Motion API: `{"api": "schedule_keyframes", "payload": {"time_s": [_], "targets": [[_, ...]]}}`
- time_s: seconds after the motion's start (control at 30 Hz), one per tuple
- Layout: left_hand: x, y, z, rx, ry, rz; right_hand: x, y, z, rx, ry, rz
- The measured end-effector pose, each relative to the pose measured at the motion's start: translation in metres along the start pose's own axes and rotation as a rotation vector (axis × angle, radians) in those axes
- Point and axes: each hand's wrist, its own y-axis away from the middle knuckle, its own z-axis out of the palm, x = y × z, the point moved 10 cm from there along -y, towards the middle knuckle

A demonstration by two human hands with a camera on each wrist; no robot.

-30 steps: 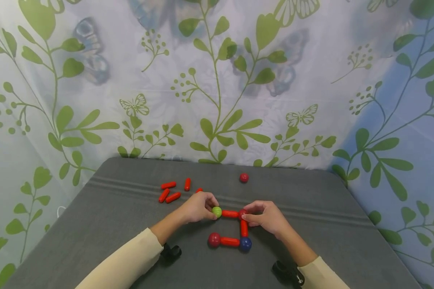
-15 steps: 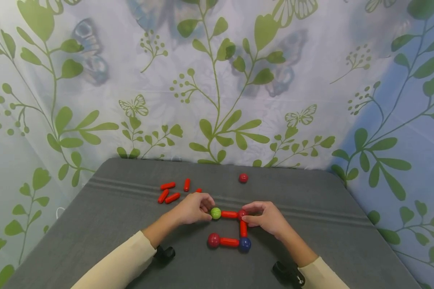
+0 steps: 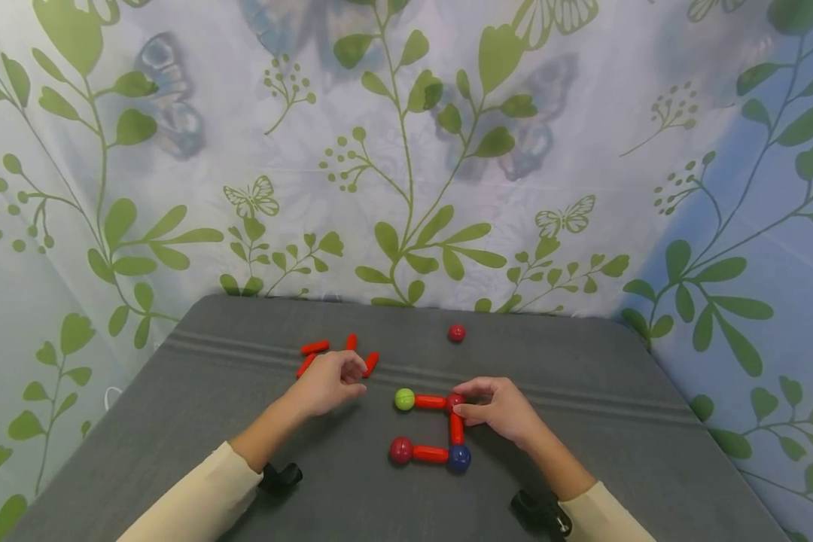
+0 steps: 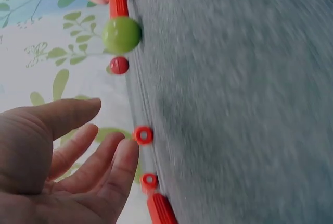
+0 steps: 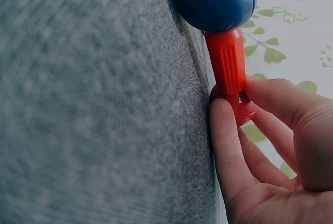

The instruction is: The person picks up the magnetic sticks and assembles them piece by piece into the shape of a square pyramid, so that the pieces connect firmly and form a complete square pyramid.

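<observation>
A joined chain of balls and red rods lies on the grey table in a squared C shape. Its upper arm ends in a green ball, its lower arm in a dark red ball. A blue ball forms the near corner. My right hand pinches the red ball at the far corner between thumb and fingers. My left hand holds nothing, fingers relaxed and apart in the left wrist view, over the loose red rods. A red rod lies just beyond its fingertips; the hand hides part of the others.
More loose red rods, one of them a red rod, lie at the back left of the grey table. A single red ball sits near the back edge. Behind hangs a leaf-patterned curtain.
My left hand has let go of the green ball and moved left, to the loose rods. The right hand keeps its place at the red corner ball, and the chain lies as before.
</observation>
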Motion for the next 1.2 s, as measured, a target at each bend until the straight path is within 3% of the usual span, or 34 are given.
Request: {"api": "schedule_keyframes", "payload": {"time_s": [0.47,0.77,1.03,1.2], "targets": [[-0.040,0.013,-0.047,0.147,-0.151,-0.066,0.003,-0.002,-0.004,0.043,0.079,0.010],[-0.058,0.014,-0.056,0.170,-0.164,-0.145,0.001,0.000,-0.003,0.030,0.069,0.010],[-0.068,0.014,-0.060,0.166,-0.242,-0.166,0.002,0.004,-0.005,0.025,0.014,0.025],[-0.077,0.012,-0.064,0.154,-0.244,-0.183,0.000,0.013,-0.011,0.067,-0.004,0.027]]}}
